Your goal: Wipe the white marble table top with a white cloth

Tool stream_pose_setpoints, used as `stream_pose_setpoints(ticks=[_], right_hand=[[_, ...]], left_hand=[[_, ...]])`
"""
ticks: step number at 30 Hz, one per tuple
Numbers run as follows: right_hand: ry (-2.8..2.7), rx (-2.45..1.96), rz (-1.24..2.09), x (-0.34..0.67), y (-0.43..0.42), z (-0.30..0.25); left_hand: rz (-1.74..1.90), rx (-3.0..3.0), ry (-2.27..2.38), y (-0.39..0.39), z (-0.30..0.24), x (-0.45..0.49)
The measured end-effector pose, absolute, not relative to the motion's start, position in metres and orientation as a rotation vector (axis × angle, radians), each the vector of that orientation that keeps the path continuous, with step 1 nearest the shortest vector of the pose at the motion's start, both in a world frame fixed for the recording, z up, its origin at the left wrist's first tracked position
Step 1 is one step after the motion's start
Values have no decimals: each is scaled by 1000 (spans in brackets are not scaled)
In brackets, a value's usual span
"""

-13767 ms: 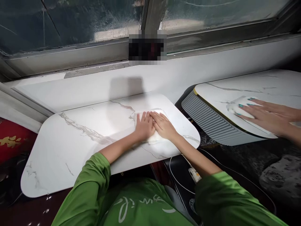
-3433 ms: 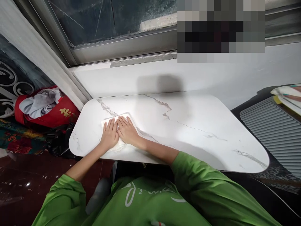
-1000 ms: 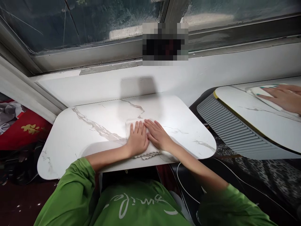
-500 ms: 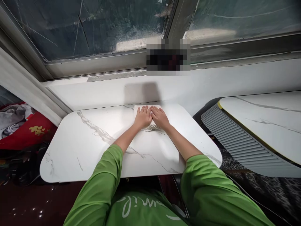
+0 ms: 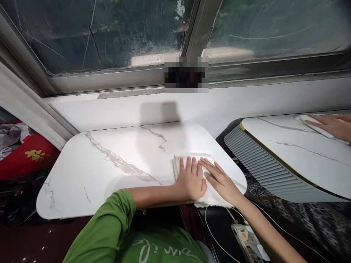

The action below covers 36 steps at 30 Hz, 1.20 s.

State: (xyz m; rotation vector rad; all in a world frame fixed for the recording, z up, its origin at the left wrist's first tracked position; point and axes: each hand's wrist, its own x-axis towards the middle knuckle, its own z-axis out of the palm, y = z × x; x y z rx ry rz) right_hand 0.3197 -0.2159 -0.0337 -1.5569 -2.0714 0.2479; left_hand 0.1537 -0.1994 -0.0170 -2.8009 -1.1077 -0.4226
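Where both hands press flat, white cloth mostly hidden, its edge overhanging table

surface: white marble-look table | on it: my white cloth, near right corner, overhanging near edge
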Motion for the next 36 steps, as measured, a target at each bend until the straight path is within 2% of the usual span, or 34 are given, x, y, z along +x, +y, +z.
stream_pose_setpoints(ticks=[7,14,19,27,36], right_hand=[[-2004,-1630,-5,301,-165,-38],[-1989,-1715,62,302,-45,-34],[-1997,-1678,94,336,-5,-32],[-1942,-1767,-3,362,-51,-40],[-1973,-1645,2,361,-196,-38]], left_hand=[[-286,-2909,-1110,-145,-13,151],[-221,-2908,-1290,-36,-5,160],[-309,-2823,-1441,-6,-11,202],[-348,-2857,-1315,-31,-20,226],[-334,-2858,-1094,-168,-17,210]])
